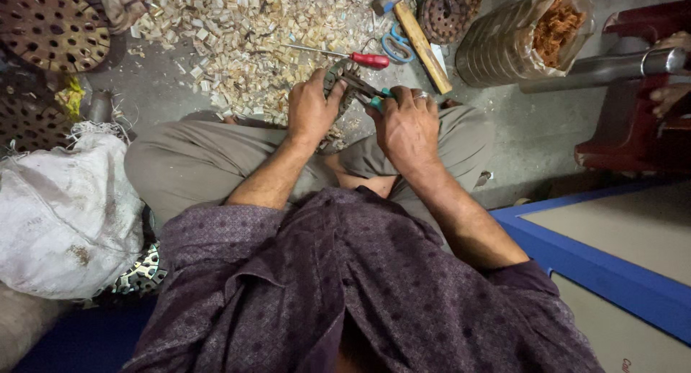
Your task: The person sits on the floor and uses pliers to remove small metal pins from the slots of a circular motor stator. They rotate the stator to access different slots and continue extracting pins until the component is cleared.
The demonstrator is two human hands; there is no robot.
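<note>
Sitting cross-legged on the floor [540, 128], the person had the left hand [311, 108] clenched around a round metal part [341, 79] at frame center, steadying it over the lap, while the right hand [407, 124] squeezed teal-handled pliers [372, 95] biting into it. Scraps [245, 34] were piled just above.

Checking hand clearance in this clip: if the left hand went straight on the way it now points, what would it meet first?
The left hand points away from the body, gripping a round metal part. Past that, the red-handled screwdriver probably comes first, then the pile of pale chips; depth is unclear.
</note>
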